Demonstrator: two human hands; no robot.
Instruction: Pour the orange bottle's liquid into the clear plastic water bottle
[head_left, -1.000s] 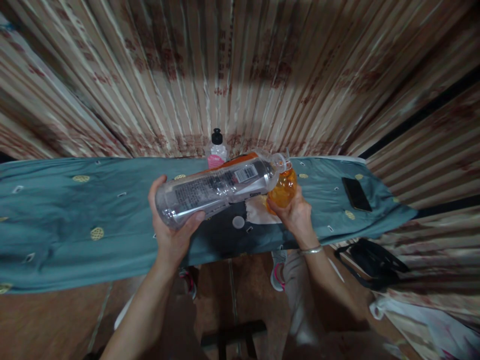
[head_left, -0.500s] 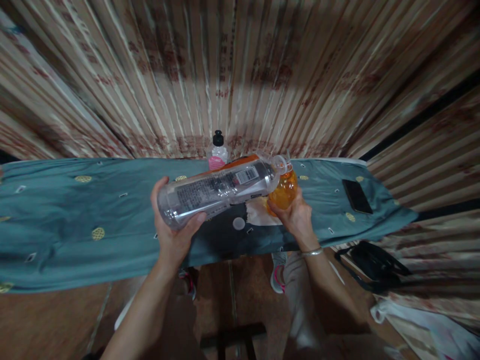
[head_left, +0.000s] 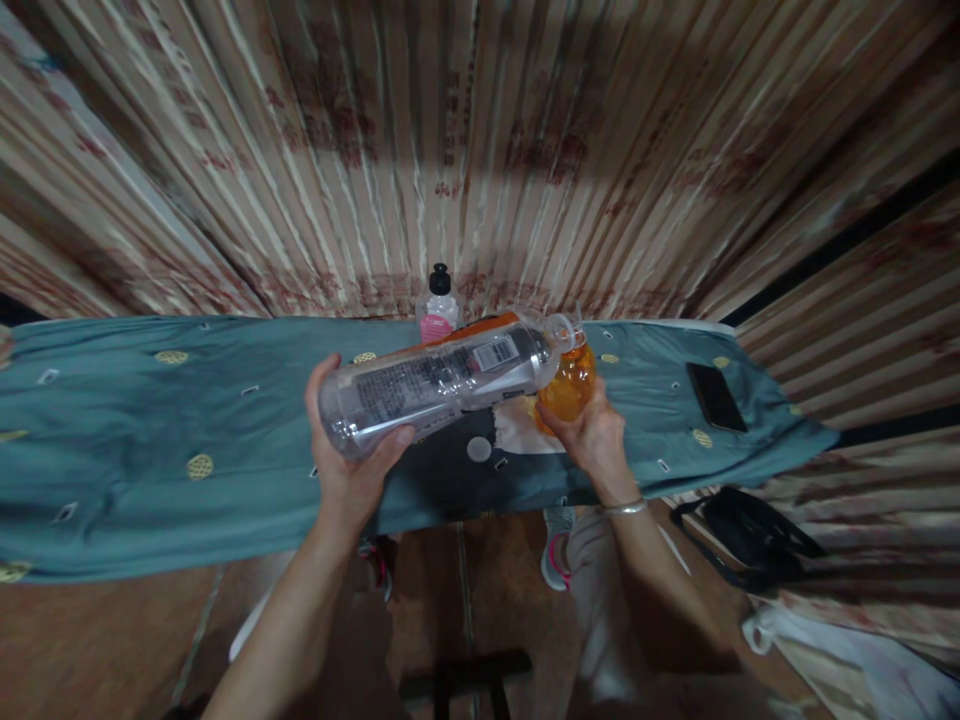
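My left hand [head_left: 352,470] is wrapped round the base of a large clear bottle [head_left: 442,375] with a printed label. The bottle lies tilted across the view, its open neck pointing right. That neck meets the top of a smaller container of orange liquid [head_left: 570,385], which my right hand [head_left: 596,435] grips from the right and below. Whether liquid flows between them I cannot make out. Under the containers a pale cloth or paper [head_left: 521,430] lies on the table, with a round whitish cap [head_left: 478,449] left of it.
Behind the large bottle stands a bottle with a black top and pink label [head_left: 439,310]. A phone [head_left: 715,396] lies at the right of the green tablecloth [head_left: 255,450]. A black bag [head_left: 757,530] is lower right; a pleated curtain [head_left: 450,130] hangs behind.
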